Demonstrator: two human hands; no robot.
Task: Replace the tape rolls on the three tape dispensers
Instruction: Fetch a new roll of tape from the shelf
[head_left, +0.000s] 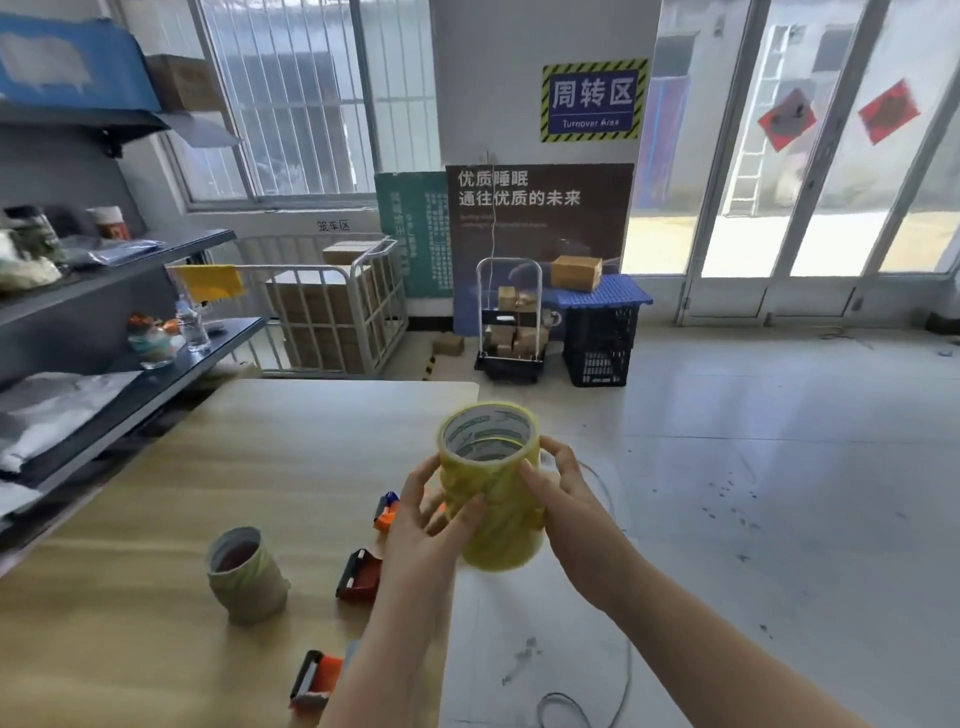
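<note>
A wrapped stack of yellow tape rolls (491, 483) is held upright in the air above the right edge of the wooden table (208, 493). My left hand (431, 525) grips its left side and my right hand (561, 491) grips its right side. On the table lie three tape dispensers: an orange and blue one (387, 510) partly behind my left hand, a red one (358, 574), and an orange one (314, 678) near the front edge. A stack of nearly empty grey-green rolls (247, 579) stands to their left.
Dark shelves (130, 364) with bottles and bags run along the table's left side. Beyond the table stand a white cage cart (337, 306) with boxes, a small trolley (511, 322) and a black crate (600, 338). A cable (582, 701) lies on the floor at the right.
</note>
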